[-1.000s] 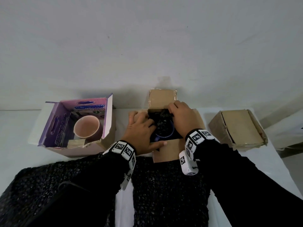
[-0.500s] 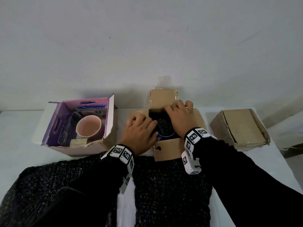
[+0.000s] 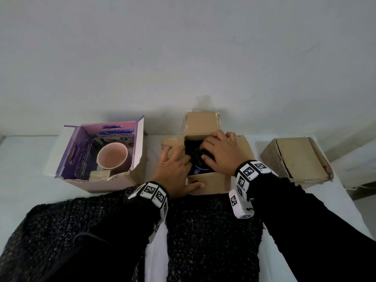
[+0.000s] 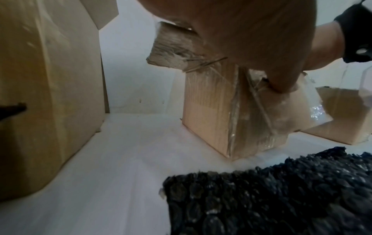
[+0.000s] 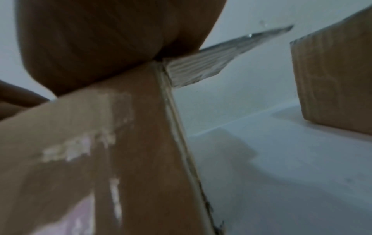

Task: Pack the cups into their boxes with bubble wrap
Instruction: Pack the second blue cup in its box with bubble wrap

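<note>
Cardboard flaps ring the middle box, folded outward on its left, far and near sides. It sits on the white surface with a strip of bare room on each side, toward the purple box and the closed brown box. Black bubble wrap lies against its near side. Since half a second ago the left hand has flattened, fingers spread on the left flap and thumb on the near flap. The right hand curls down into the opening onto the dark wrapped cup; whether it grips is hidden. The pink cup stands mouth up in the purple box.
</note>
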